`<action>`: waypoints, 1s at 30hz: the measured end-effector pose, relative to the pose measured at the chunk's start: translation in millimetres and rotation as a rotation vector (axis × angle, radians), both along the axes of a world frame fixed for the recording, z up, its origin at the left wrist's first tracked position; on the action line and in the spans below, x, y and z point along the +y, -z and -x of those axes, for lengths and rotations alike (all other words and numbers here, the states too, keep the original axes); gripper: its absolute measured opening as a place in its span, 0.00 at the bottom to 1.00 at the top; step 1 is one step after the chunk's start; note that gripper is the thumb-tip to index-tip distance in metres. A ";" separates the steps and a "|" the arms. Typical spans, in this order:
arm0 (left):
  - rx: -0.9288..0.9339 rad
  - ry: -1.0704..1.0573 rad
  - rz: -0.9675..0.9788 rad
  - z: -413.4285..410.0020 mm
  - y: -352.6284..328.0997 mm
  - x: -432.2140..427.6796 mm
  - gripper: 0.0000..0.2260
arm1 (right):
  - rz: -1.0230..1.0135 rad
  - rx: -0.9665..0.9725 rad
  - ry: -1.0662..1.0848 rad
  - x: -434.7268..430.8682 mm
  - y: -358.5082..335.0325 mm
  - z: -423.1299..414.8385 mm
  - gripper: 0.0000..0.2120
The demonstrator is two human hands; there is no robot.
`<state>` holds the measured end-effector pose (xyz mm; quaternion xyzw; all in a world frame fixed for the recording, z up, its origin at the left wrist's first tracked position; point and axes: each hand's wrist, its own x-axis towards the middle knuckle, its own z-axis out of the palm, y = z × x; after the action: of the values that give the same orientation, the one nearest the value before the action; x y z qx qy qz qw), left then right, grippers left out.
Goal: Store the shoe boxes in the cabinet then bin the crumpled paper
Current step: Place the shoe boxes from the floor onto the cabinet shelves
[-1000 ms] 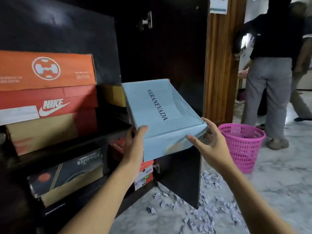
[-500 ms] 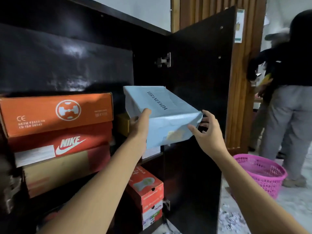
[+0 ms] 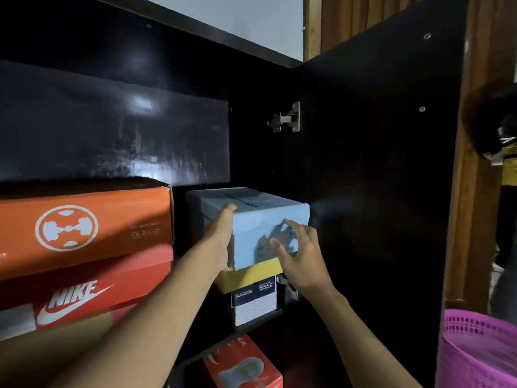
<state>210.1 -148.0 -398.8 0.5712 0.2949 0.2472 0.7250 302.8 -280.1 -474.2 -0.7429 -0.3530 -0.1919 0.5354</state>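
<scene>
The light blue shoe box (image 3: 268, 219) sits inside the black cabinet (image 3: 112, 130), on top of a yellow box (image 3: 246, 275). My left hand (image 3: 221, 236) holds the box's left side with the thumb over its top edge. In front of the box's front face my right hand (image 3: 299, 256) hovers with fingers spread and casts a shadow on the face; I cannot tell whether the fingertips touch it. No crumpled paper is in view.
An orange box (image 3: 84, 228) lies on a red Nike box (image 3: 84, 292) to the left. A Skechers box (image 3: 253, 301) lies under the yellow one, a red box (image 3: 240, 365) on the shelf below. The open door (image 3: 363, 191) stands right, then a pink basket (image 3: 481, 354) and a person (image 3: 503, 163).
The blue box went up and back into the cabinet and now rests on the yellow box. My right hand came off its right edge and opened in front of it.
</scene>
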 end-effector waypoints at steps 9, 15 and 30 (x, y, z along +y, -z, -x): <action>-0.312 -0.367 -0.573 -16.8 45.2 27.7 0.28 | 0.122 -0.059 -0.009 67.9 4.6 -17.4 0.29; -0.194 -0.347 -0.550 -37.5 32.6 61.0 0.18 | 0.327 0.090 -0.167 66.9 -13.6 -34.8 0.32; -0.090 -0.101 -0.593 14.0 11.5 -35.7 0.24 | -0.145 -0.264 0.299 -119.2 -23.7 53.1 0.14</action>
<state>196.2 -183.7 -410.3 0.7310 0.2055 0.3834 0.5257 249.7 -399.3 -450.5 -0.7149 -0.2914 -0.3897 0.5021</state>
